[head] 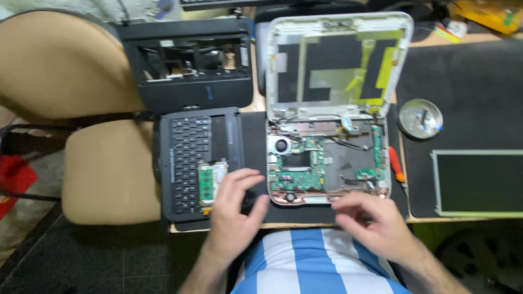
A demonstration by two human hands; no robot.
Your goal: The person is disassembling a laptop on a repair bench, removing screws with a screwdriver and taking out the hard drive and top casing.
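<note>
Even overhead light, soft motion blur throughout, dim floor at the edges.

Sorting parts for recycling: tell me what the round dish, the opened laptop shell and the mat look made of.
Round dish: likely metal, shiny silver with bright reflections. Opened laptop shell: seemingly plastic, pale, smooth, moulded rounded corners. Mat: probably rubber or foam, dull black, no glare.

1. Black plastic laptop casing (pixel 188 65), hollowed out, at the far left of the desk.
2. Round metal dish (pixel 420 118) holding small parts, on the black mat (pixel 468 76) to the right.
3. Bare display panel (pixel 478 183), dark face up, silver-edged, near the right edge of the mat.
4. Orange-handled screwdriver (pixel 396 165), lying just beside the mat's left edge.
5. Two tan padded chair cushions (pixel 109 174), left of the desk.
6. Dark tiled floor (pixel 81 261) below.
</note>
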